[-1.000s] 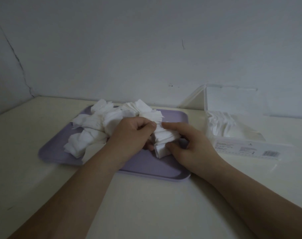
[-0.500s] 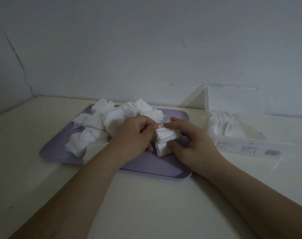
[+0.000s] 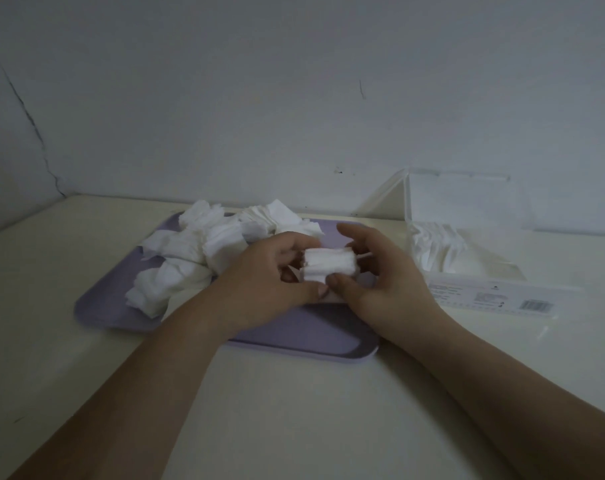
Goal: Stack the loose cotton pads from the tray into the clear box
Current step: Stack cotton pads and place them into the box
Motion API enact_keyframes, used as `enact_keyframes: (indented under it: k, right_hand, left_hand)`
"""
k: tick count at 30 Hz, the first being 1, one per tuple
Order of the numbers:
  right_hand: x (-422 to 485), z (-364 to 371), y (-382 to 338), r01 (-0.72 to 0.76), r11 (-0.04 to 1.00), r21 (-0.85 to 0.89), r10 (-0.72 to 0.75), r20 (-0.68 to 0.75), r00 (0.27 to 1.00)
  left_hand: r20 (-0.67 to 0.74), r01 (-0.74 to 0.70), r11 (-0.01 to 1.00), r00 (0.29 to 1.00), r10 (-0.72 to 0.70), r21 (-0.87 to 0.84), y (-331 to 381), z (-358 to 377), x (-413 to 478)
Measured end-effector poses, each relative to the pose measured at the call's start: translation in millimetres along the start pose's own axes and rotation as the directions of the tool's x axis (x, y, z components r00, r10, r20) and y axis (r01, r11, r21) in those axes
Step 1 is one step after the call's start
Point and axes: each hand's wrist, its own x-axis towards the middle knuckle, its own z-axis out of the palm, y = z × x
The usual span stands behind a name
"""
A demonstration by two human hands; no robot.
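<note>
Now we pinch a pad stack [image 3: 330, 265] between left hand [image 3: 270, 277] and right hand [image 3: 389, 277], clear box [image 3: 484, 296] at 3 o'clock.

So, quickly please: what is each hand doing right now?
Left hand: grips the small stack of cotton pads at one end.
Right hand: holds the same stack at the other end.

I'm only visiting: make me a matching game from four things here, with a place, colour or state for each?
Things: 1 tray; 2 clear box; 3 small stack of pads; 4 loose pads.
States: A heaped on the tray's left part; B lid up, at the right; C lilac; D pinched between left hand and right hand.
Pairs: 1-C; 2-B; 3-D; 4-A.
</note>
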Motion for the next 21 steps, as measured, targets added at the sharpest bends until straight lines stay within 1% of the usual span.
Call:
enact_keyframes:
  k: [2,4,6,7,8,10,12,13,15,17,19,21]
  right_hand:
    - [3.5,-2.4,-5.2,-0.091,0.983,0.16,0.09,0.017,0.996]
    - [7.4,-8.6,-10.6,-0.205,0.929,0.307,0.184,0.099,0.978]
    - [9.1,-17.0,-20.5,-0.294,0.882,0.367,0.218,0.236,0.947]
    - [9.9,-20.4,-25.7,-0.308,0.878,0.366,0.217,0.27,0.938]
    - [11.0,-24.2,-30.8,-0.306,0.887,0.346,0.221,0.263,0.939]
    - [17.5,-39.1,-40.2,-0.285,0.922,0.263,0.243,0.179,0.953]
    - [26.1,-62.9,-48.6,-0.276,0.95,0.146,0.263,0.102,0.959]
    - [29.9,-78.5,-51.9,-0.27,0.958,0.1,0.264,0.071,0.962]
    - [34.9,-110.0,-58.8,-0.241,0.968,0.067,0.242,-0.014,0.97]
    - [36.5,-134.3,-62.9,-0.222,0.973,0.069,0.228,-0.095,0.969]
    - [35.3,-153.3,-61.5,-0.228,0.973,0.039,0.232,-0.153,0.961]
    - [36.9,-161.6,-57.3,-0.276,0.955,-0.109,0.253,-0.186,0.949]
  left_hand:
    - [-0.017,0.022,0.989,1.0,-0.025,-0.145,8.3,-0.4,-1.8]
    - [-0.029,0.049,0.967,0.998,-0.058,-0.249,14.5,-1.8,-3.9]
    - [-0.025,0.07,0.93,0.996,-0.085,-0.361,15.7,-1.5,-2.1]
    - [-0.025,0.079,0.91,0.995,-0.098,-0.407,17.0,0.2,-1.2]
    - [-0.037,0.091,0.899,0.992,-0.118,-0.428,16.7,3.0,-0.8]
    - [-0.094,0.097,0.927,0.986,-0.141,-0.363,21.2,12.2,-2.5]
    - [-0.147,0.083,0.961,0.981,-0.125,-0.263,23.5,21.7,-5.9]
    - [-0.157,0.082,0.967,0.98,-0.123,-0.242,25.4,26.1,-6.3]
    - [-0.191,0.069,0.978,0.976,-0.107,-0.196,31.7,36.0,-2.9]
    - [-0.239,0.024,0.997,0.97,-0.039,-0.068,43.8,50.4,2.1]
    - [-0.222,-0.068,0.995,0.972,0.082,0.068,61.6,74.1,8.3]
    - [-0.178,-0.16,0.974,0.966,0.188,0.162,77.8,91.8,14.4]
